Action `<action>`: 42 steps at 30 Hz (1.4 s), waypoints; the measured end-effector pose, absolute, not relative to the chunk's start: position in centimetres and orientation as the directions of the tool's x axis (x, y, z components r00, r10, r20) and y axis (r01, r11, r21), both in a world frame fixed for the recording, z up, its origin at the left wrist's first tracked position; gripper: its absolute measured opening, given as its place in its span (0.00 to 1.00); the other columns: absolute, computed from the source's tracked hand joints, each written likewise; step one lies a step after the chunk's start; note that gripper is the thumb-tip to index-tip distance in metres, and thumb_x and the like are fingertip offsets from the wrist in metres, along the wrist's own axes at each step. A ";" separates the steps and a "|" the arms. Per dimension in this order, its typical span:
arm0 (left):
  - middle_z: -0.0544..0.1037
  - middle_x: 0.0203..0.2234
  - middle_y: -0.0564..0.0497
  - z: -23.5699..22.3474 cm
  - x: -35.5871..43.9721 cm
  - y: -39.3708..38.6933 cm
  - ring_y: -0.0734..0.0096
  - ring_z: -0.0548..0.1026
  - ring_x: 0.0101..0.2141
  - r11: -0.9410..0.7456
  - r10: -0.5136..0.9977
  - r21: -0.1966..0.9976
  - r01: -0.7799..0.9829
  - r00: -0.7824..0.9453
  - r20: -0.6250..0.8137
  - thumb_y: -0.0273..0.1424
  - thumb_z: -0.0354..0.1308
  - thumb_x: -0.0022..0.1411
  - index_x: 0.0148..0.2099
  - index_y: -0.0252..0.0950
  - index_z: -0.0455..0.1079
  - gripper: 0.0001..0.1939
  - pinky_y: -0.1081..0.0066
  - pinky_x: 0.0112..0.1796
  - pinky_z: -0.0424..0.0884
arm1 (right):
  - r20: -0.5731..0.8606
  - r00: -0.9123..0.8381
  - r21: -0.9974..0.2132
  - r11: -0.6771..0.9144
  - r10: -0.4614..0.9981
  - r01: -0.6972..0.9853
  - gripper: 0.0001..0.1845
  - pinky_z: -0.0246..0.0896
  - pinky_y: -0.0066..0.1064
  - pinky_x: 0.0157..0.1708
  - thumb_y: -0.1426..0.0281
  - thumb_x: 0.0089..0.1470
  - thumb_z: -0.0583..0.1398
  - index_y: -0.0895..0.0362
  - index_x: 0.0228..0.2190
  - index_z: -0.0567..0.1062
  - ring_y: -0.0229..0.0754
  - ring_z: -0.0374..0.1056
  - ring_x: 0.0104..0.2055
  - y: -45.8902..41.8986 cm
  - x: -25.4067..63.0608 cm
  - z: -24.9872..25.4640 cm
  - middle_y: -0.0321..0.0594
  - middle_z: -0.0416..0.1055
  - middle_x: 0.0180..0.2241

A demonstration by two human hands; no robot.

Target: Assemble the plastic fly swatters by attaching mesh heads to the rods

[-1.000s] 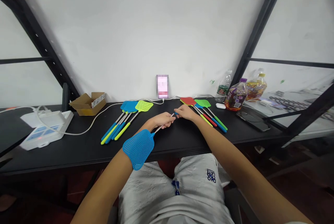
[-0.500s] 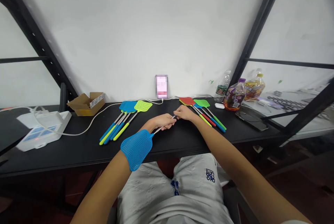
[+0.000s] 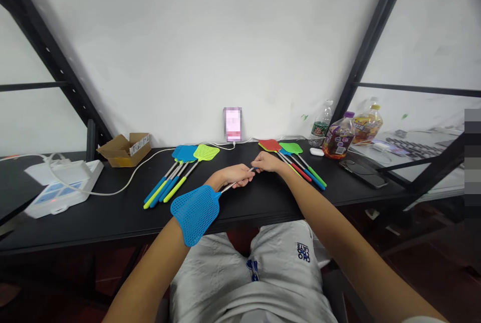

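Both my hands are close together over the black desk (image 3: 112, 217). My left hand (image 3: 235, 175) is closed around the metal shaft of a blue plastic fly swatter (image 3: 195, 215), whose mesh head lies against my left wrist. My right hand (image 3: 269, 162) pinches the blue handle end (image 3: 254, 168) of that swatter. To the left of my hands lies a fanned group of fly swatters (image 3: 195, 152) with blue and lime heads. To the right lies a second group (image 3: 280, 147) with red, green and blue heads, nearest my right hand.
A cardboard box (image 3: 124, 150) and a white power strip (image 3: 63, 187) sit at the left of the desk. A pixelated phone (image 3: 232, 125) leans on the wall. Several bottles (image 3: 338, 137), an earbud case (image 3: 316, 152) and a smartphone (image 3: 363, 173) are at the right.
The blue swatter head has swung slightly left, and my right hand now sits at the handle end. The other swatters have not moved.
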State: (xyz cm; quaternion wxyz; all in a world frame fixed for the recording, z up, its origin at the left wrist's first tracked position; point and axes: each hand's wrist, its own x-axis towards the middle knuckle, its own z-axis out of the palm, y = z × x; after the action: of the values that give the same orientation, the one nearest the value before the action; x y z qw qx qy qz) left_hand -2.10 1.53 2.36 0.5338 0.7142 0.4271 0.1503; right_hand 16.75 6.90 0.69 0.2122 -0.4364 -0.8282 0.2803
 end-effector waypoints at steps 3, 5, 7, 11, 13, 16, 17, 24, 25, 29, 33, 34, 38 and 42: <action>0.59 0.09 0.57 2.5 -2.0 1.4 0.80 0.53 0.09 -0.099 0.741 0.868 0.487 0.618 -0.262 0.38 0.57 0.61 0.23 0.36 0.62 0.17 0.77 0.11 0.50 | 0.087 -0.527 -0.650 0.449 0.845 0.613 0.19 0.47 0.26 0.19 0.65 0.50 0.55 0.60 0.14 0.73 0.31 0.53 0.14 6.8 16.8 0.8 0.34 0.62 0.11; 0.58 0.09 0.58 2.6 -2.0 1.4 0.80 0.54 0.10 -0.121 0.727 0.852 0.509 0.630 -0.273 0.39 0.55 0.62 0.24 0.36 0.62 0.17 0.78 0.11 0.51 | 0.076 -0.532 -0.646 0.448 0.844 0.618 0.19 0.46 0.26 0.19 0.65 0.50 0.55 0.60 0.14 0.73 0.31 0.53 0.14 6.8 16.9 0.9 0.34 0.62 0.12; 0.58 0.09 0.59 2.7 -2.0 1.5 0.81 0.54 0.10 -0.141 0.712 0.839 0.526 0.642 -0.283 0.39 0.53 0.63 0.26 0.35 0.61 0.16 0.78 0.12 0.53 | 0.069 -0.537 -0.641 0.450 0.841 0.622 0.19 0.46 0.26 0.19 0.64 0.51 0.55 0.60 0.15 0.73 0.31 0.53 0.15 6.9 16.9 0.9 0.34 0.62 0.12; 0.58 0.09 0.60 2.7 -2.1 1.6 0.81 0.54 0.10 -0.166 0.704 0.827 0.537 0.651 -0.282 0.36 0.49 0.64 0.27 0.35 0.61 0.14 0.79 0.12 0.53 | 0.056 -0.537 -0.642 0.443 0.841 0.626 0.19 0.46 0.25 0.19 0.64 0.51 0.55 0.60 0.15 0.73 0.30 0.53 0.15 7.0 17.0 0.9 0.33 0.62 0.12; 0.59 0.09 0.60 2.6 -2.1 1.6 0.81 0.54 0.10 -0.173 0.705 0.822 0.543 0.651 -0.282 0.35 0.49 0.64 0.27 0.35 0.61 0.13 0.78 0.12 0.53 | 0.046 -0.533 -0.654 0.429 0.845 0.623 0.19 0.45 0.26 0.19 0.63 0.51 0.55 0.60 0.15 0.73 0.30 0.52 0.15 7.1 17.0 0.9 0.33 0.61 0.12; 0.59 0.09 0.60 2.6 -2.1 1.6 0.81 0.54 0.10 -0.177 0.701 0.817 0.549 0.653 -0.287 0.34 0.48 0.64 0.28 0.35 0.61 0.13 0.78 0.12 0.52 | 0.042 -0.531 -0.671 0.418 0.846 0.613 0.19 0.45 0.26 0.19 0.63 0.51 0.55 0.60 0.15 0.72 0.30 0.52 0.15 7.1 17.0 0.8 0.33 0.61 0.12; 0.59 0.09 0.60 2.6 -2.1 1.6 0.81 0.54 0.10 -0.176 0.700 0.816 0.550 0.653 -0.289 0.34 0.48 0.64 0.28 0.35 0.61 0.13 0.78 0.12 0.53 | 0.045 -0.535 -0.673 0.421 0.844 0.608 0.19 0.45 0.26 0.19 0.63 0.51 0.54 0.60 0.14 0.72 0.31 0.52 0.15 7.1 17.0 0.8 0.33 0.61 0.12; 0.58 0.10 0.60 2.7 -2.2 1.7 0.81 0.54 0.10 -0.185 0.686 0.814 0.551 0.666 -0.294 0.40 0.51 0.63 0.27 0.35 0.61 0.16 0.77 0.13 0.52 | 0.048 -0.539 -0.658 0.433 0.841 0.617 0.19 0.45 0.26 0.19 0.64 0.50 0.55 0.60 0.14 0.72 0.30 0.52 0.15 6.8 17.0 1.1 0.34 0.61 0.12; 0.58 0.10 0.60 2.7 -2.2 1.6 0.81 0.54 0.10 -0.188 0.683 0.817 0.545 0.671 -0.290 0.41 0.52 0.63 0.27 0.35 0.61 0.16 0.77 0.13 0.52 | 0.048 -0.541 -0.657 0.434 0.840 0.616 0.19 0.45 0.26 0.19 0.64 0.50 0.55 0.60 0.14 0.73 0.31 0.52 0.15 6.8 17.0 1.1 0.34 0.61 0.12; 0.58 0.10 0.60 2.7 -2.3 1.6 0.81 0.54 0.10 -0.197 0.674 0.819 0.538 0.681 -0.286 0.42 0.52 0.62 0.26 0.36 0.61 0.18 0.77 0.13 0.50 | 0.044 -0.553 -0.646 0.446 0.832 0.620 0.18 0.46 0.26 0.20 0.65 0.49 0.55 0.61 0.15 0.74 0.31 0.53 0.15 6.6 17.0 1.3 0.34 0.62 0.12; 0.58 0.10 0.59 2.6 -2.4 1.7 0.81 0.54 0.10 -0.198 0.673 0.819 0.539 0.682 -0.286 0.39 0.50 0.64 0.26 0.36 0.60 0.16 0.77 0.13 0.51 | 0.040 -0.542 -0.632 0.442 0.839 0.637 0.18 0.46 0.26 0.20 0.64 0.49 0.56 0.61 0.15 0.74 0.30 0.53 0.15 6.5 16.9 1.3 0.34 0.62 0.12; 0.58 0.10 0.59 2.5 -2.3 1.8 0.81 0.53 0.10 -0.192 0.675 0.819 0.540 0.679 -0.289 0.38 0.49 0.64 0.26 0.36 0.60 0.16 0.77 0.13 0.51 | 0.040 -0.542 -0.636 0.440 0.839 0.634 0.18 0.46 0.26 0.20 0.64 0.50 0.56 0.61 0.16 0.75 0.31 0.53 0.16 6.5 16.9 1.3 0.34 0.63 0.12; 0.58 0.10 0.59 2.5 -2.3 1.8 0.81 0.54 0.10 -0.174 0.685 0.826 0.536 0.669 -0.290 0.34 0.48 0.64 0.26 0.36 0.60 0.14 0.77 0.13 0.51 | 0.041 -0.549 -0.667 0.432 0.835 0.607 0.22 0.47 0.26 0.20 0.60 0.53 0.56 0.61 0.17 0.75 0.31 0.54 0.15 6.6 16.9 1.0 0.34 0.62 0.12; 0.57 0.09 0.59 2.8 -2.1 1.6 0.81 0.53 0.10 -0.166 0.699 0.825 0.540 0.655 -0.288 0.33 0.48 0.63 0.25 0.36 0.59 0.13 0.78 0.13 0.51 | 0.054 -0.556 -0.687 0.435 0.829 0.582 0.24 0.46 0.25 0.20 0.57 0.54 0.55 0.61 0.18 0.75 0.30 0.53 0.15 6.9 16.9 0.6 0.34 0.62 0.12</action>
State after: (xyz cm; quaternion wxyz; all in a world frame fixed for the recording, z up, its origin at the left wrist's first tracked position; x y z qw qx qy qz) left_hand -2.13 1.58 2.78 0.5006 0.7594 0.4079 0.0795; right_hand 16.93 6.90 0.61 0.1966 -0.4280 -0.8241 0.3148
